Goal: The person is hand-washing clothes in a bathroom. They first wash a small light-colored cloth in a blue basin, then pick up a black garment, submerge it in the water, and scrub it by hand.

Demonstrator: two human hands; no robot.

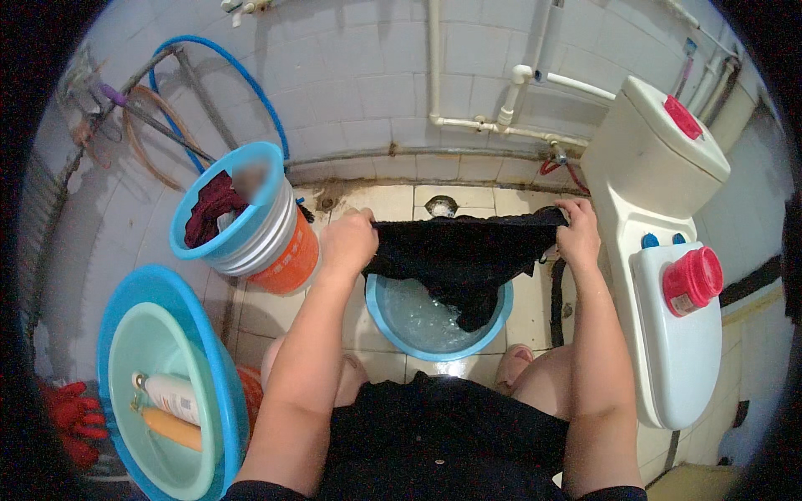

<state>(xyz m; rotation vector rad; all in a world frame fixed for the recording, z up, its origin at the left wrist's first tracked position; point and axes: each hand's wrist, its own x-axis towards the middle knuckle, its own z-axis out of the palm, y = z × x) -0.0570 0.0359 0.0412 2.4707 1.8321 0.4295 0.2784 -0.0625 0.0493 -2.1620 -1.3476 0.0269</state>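
Observation:
A wet-looking black garment (pixel 468 250) is stretched sideways between my two hands, above a light blue basin (pixel 373 302) on the tiled floor. My left hand (pixel 349 240) is closed on the garment's left upper corner. At the other corner, my right hand (pixel 578 230) grips the cloth with bent fingers. The lower middle of the garment hangs down over the basin, and its tip is at or just above the water (pixel 409 309). Bubbles show on the water's surface. The garment hides the basin's far rim. Which kind of garment it is, I cannot tell.
On the left, a blue basin (pixel 185 238) with dark red cloth (pixel 213 213) tops an orange-and-white bucket (pixel 288 255). Nearer, a green basin (pixel 125 359) holds two bottles. A toilet (pixel 647 159) stands right, a red jar (pixel 692 282) on its lid. Beyond the garment lies a floor drain (pixel 441 205).

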